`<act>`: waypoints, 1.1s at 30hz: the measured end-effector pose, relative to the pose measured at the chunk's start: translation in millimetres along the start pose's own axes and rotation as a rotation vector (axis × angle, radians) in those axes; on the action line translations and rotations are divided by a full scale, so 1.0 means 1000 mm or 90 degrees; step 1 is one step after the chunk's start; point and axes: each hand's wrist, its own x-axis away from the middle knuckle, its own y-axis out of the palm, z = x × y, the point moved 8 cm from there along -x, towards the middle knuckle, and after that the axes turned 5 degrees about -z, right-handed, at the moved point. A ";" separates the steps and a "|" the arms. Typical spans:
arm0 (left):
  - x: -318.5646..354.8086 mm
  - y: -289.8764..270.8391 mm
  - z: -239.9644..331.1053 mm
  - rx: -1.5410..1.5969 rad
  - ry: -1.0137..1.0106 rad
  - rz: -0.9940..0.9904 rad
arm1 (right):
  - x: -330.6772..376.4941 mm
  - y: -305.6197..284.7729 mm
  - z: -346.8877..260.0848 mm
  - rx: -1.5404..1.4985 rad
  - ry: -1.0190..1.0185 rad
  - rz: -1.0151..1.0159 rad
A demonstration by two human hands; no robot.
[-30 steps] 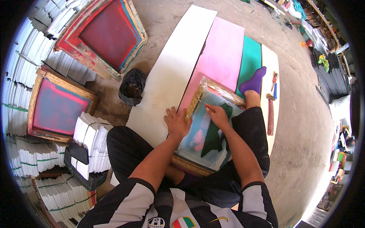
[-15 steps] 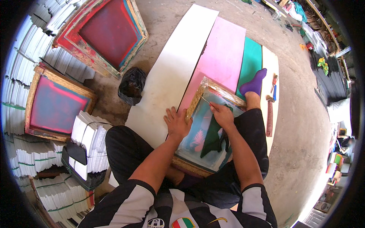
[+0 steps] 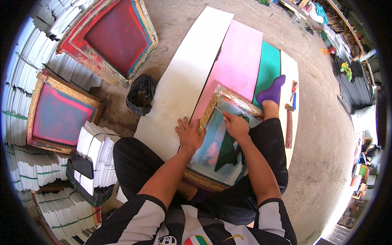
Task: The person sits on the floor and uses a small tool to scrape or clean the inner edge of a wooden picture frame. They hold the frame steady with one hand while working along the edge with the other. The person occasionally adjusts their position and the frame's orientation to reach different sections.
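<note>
A wooden-framed printing screen (image 3: 210,109) lies tilted across my lap, its mesh pale blue with a pink leaf-like pattern. Along its left rail my left hand (image 3: 191,135) rests with fingers spread, thumb on the wood. My right hand (image 3: 237,125) is closed around a slim, pale rod-like tool (image 3: 219,110); its handle is hidden in the fingers. The tool's tip meets the inner edge of the frame near the far left corner. A dark green crumpled piece (image 3: 227,153), perhaps cloth, lies on the mesh below my right hand.
White (image 3: 185,61), pink (image 3: 237,57) and green boards (image 3: 269,61) lie on the floor. A hammer (image 3: 289,126) and a red-and-blue hand tool (image 3: 293,92) lie right of my foot. Leftward are a black bag (image 3: 141,94), stained screens (image 3: 118,38) and paper stacks (image 3: 96,153).
My right hand and the tool have shifted slightly left and toward me along the frame's inner edge. My left hand stays in place on the rail.
</note>
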 end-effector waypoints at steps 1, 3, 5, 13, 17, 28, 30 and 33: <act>0.000 0.000 0.001 0.001 0.003 0.001 | 0.001 -0.003 -0.004 0.026 0.004 -0.016; 0.001 0.001 0.001 0.003 0.005 0.003 | -0.001 -0.001 -0.008 0.077 -0.004 -0.040; 0.001 0.001 -0.002 0.003 0.008 0.023 | -0.001 -0.001 -0.019 0.126 0.001 -0.074; 0.001 0.003 0.004 -0.016 0.037 0.062 | -0.012 0.026 0.013 -0.034 -0.056 0.011; 0.003 0.001 -0.002 -0.013 0.037 0.079 | 0.000 0.009 -0.012 0.043 -0.001 -0.064; 0.003 -0.003 -0.003 -0.014 0.019 0.049 | -0.003 0.019 0.001 -0.084 0.010 -0.039; 0.003 -0.002 -0.003 -0.017 0.023 0.066 | -0.006 0.020 0.002 -0.042 -0.010 -0.037; 0.001 0.004 0.001 -0.024 0.043 0.096 | -0.026 0.046 0.035 -0.174 -0.083 0.027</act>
